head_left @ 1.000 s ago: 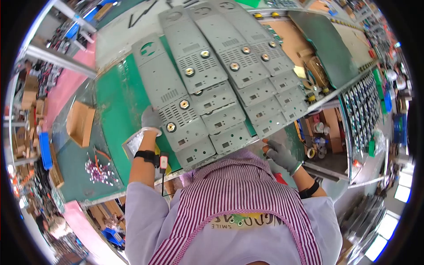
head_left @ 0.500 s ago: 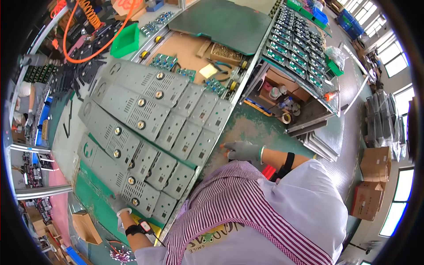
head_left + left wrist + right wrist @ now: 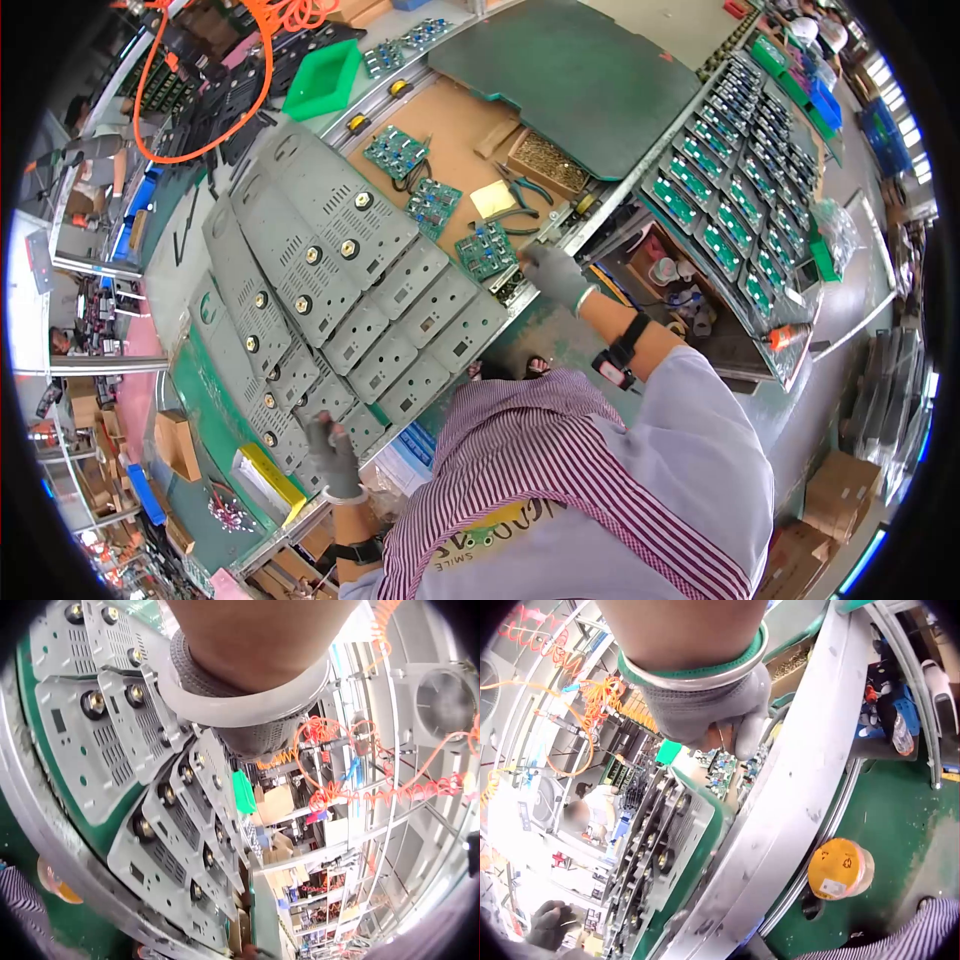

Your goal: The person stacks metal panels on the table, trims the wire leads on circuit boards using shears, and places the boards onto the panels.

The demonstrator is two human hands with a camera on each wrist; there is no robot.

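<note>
Both hands wear grey gloves with bare fingertips showing. Near the bench's front edge, my left hand (image 3: 332, 455) is raised beside the lowest grey perforated panels (image 3: 385, 365), its fingers loosely bent around nothing. Those panels lie in overlapping rows, several bearing round brass-centred fittings (image 3: 349, 249). My right hand (image 3: 558, 275) reaches over the bench rail, just right of a green circuit board (image 3: 487, 250) and below the pliers (image 3: 522, 205). In the right wrist view its fingers (image 3: 739, 727) bend loosely above the boards, with nothing seen gripped.
More circuit boards (image 3: 396, 152) lie on the brown surface by a yellow pad (image 3: 492, 199) and a box of small parts (image 3: 548, 163). A rack of boards (image 3: 735, 190) stands at the right. A yellow box (image 3: 270, 480) lies left of my left hand. Orange hose (image 3: 140, 110) hangs behind.
My right hand has moved from in front of the body forward to the bench edge beside the circuit boards. The left hand has come off the panels' left side toward the front edge. The view has turned right.
</note>
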